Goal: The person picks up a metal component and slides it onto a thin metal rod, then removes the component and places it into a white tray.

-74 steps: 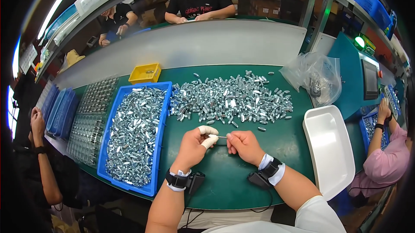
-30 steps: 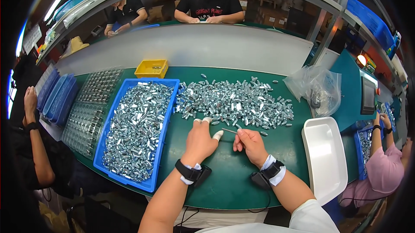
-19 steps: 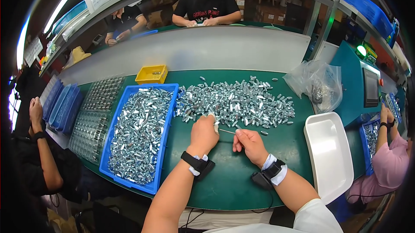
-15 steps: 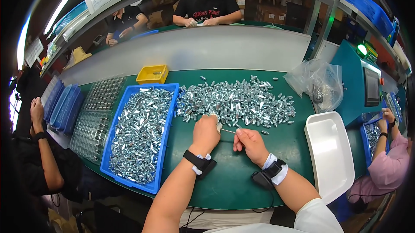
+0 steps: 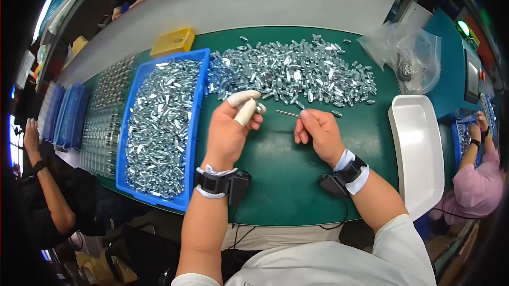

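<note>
The left hand [image 5: 229,129], with white finger cots, pinches a small silver metal piece [image 5: 260,108]. The right hand [image 5: 317,131] grips a thin metal pin [image 5: 287,113], lying left-right and pointing at the piece. It seems an inserting step; careful alignment is needed. Behind lies the loose pile of silver parts [image 5: 297,71] on the green desk [image 5: 286,180], and left the blue plastic tray [image 5: 193,127].

One blue tray [image 5: 192,127], one yellow box [image 5: 172,41], one white tray [image 5: 419,153], one clear bag [image 5: 408,53]. Two hands at work: left [image 5: 229,132], right [image 5: 319,133]. One thin rod [image 5: 287,113]. Loose metal pieces [image 5: 297,74] too many to count.
</note>
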`<state>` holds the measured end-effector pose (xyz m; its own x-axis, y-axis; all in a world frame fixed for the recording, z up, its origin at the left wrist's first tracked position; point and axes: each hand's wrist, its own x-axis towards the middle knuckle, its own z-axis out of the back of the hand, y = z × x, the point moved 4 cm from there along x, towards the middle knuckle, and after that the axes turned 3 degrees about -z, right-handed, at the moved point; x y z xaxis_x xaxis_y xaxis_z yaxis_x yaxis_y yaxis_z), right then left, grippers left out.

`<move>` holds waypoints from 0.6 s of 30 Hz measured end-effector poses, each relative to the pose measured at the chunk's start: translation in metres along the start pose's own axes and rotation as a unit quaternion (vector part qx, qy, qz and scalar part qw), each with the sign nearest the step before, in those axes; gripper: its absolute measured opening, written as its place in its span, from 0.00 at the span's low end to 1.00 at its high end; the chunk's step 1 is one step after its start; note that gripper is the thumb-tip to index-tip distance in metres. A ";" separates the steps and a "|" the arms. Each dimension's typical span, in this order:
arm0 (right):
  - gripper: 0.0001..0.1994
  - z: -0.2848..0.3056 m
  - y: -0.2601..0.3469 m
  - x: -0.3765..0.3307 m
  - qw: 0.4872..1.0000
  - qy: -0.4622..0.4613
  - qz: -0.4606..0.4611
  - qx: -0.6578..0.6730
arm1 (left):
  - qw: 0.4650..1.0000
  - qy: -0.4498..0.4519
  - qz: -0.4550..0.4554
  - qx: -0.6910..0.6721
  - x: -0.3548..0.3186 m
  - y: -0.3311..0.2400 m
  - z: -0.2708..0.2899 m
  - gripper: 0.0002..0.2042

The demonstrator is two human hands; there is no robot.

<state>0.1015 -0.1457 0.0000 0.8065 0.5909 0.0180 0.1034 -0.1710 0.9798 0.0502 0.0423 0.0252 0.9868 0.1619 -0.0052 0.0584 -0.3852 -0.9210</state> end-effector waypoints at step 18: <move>0.17 -0.006 -0.014 -0.002 0.995 -0.006 -0.020 -0.095 | 0.994 -0.010 -0.016 0.111 -0.006 0.016 -0.010 0.05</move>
<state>0.0948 -0.1403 -0.0124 0.8112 0.5844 -0.0230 0.0245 0.0053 0.9997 0.0472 0.0260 0.0143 0.9815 0.1905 0.0199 0.0530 -0.1706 -0.9839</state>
